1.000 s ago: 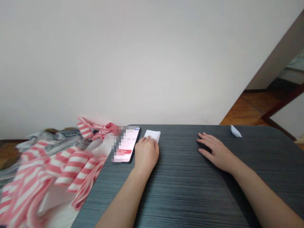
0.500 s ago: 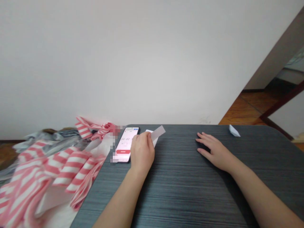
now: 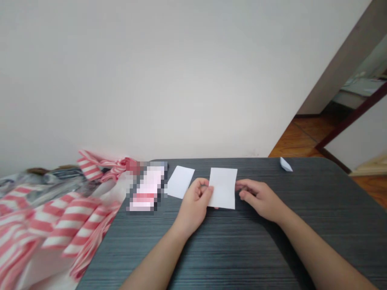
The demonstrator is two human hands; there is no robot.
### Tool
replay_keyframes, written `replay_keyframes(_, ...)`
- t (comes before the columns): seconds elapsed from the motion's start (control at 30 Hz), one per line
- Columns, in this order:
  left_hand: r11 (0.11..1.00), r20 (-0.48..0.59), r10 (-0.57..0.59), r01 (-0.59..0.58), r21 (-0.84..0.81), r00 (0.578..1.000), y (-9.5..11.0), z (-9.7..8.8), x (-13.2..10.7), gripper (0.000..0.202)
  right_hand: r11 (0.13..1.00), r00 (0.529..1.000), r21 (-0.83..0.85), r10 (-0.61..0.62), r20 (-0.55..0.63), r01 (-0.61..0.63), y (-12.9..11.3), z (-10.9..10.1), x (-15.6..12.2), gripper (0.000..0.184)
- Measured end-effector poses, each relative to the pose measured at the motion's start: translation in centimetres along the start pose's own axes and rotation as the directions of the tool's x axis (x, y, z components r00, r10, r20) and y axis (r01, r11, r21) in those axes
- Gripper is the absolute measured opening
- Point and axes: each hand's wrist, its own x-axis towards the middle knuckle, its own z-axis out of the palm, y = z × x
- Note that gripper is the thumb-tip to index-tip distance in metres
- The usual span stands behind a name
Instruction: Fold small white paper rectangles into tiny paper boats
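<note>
Paper (image 3: 223, 188) has moved rightward, left hand (image 3: 193, 207) pinching one edge, right hand (image 3: 263, 199) unclenched beside the other

A lone head-worn camera looks out from the near side of a dark table (image 3: 229, 249), set above its surface and facing forward across it with a downward tilt. The view is close enough that the table's near edge falls outside the frame, yet wide enough to catch striped cloth (image 3: 72, 221) left of the table and wooden floor (image 3: 294, 139) past its far right corner. A pale wall (image 3: 181, 80) behind the table fills the upper half; the wearer's left hand (image 3: 195, 205) and right hand (image 3: 262, 199) appear over the table.
</note>
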Motion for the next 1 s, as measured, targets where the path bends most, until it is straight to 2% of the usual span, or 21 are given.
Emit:
replay_keyframes(0.07, 0.999, 0.057, -0.028, 0.030, -0.037, 0.998, -0.1, -0.1, 0.1, 0.022, 0.984, 0.999, 0.171, 0.042, 0.024, -0.046, -0.5, 0.8, -0.1, 0.017)
replay_keyframes(0.13, 0.997, 0.115, -0.053, 0.060, -0.057, 0.992, -0.3, -0.1, 0.2, 0.022, 0.964, 0.996, 0.250, 0.082, 0.026, -0.086, -0.6, 1.3, -0.1, 0.011)
replay_keyframes(0.3, 0.996, 0.205, -0.057, 0.070, -0.055, 0.977, -0.8, -0.2, 0.3, 0.024, 0.955, 0.991, 0.267, 0.134, 0.003, -0.130, -0.3, 1.8, 0.0, 0.013)
replay_keyframes(0.47, 0.995, 0.215, -0.048, 0.066, -0.078, 0.975, -0.7, -0.1, 0.3, 0.029, 0.933, 0.990, 0.332, 0.143, 0.021, -0.142, -0.3, 1.8, -0.1, 0.012)
replay_keyframes(0.57, 0.990, 0.230, -0.060, 0.086, -0.107, 0.971, -0.5, -0.2, 0.3, 0.032, 0.919, 0.991, 0.372, 0.137, 0.002, -0.128, -0.4, 1.8, -0.1, 0.018)
replay_keyframes(0.73, 0.967, 0.199, -0.090, 0.133, -0.219, 0.976, -0.4, -0.3, 0.2, 0.030, 0.927, 0.980, 0.326, 0.201, -0.008, -0.187, -0.3, 1.5, -0.3, 0.023)
replay_keyframes(0.83, 0.952, 0.216, -0.075, 0.135, -0.275, 0.973, -0.5, -0.4, 0.2, 0.036, 0.933, 0.980, 0.311, 0.196, -0.022, -0.179, -0.3, 1.4, -0.3, 0.023)
replay_keyframes(0.9, 0.969, 0.202, -0.066, 0.111, -0.222, 0.977, -0.5, -0.3, 0.2, 0.038, 0.936, 0.982, 0.308, 0.189, -0.022, -0.173, -0.3, 1.3, -0.4, 0.024)
replay_keyframes(1.0, 0.997, 0.168, -0.056, 0.065, -0.050, 0.984, -0.6, -0.3, 0.2, 0.032, 0.943, 0.985, 0.290, 0.175, -0.008, -0.165, -0.3, 1.1, -0.4, 0.025)
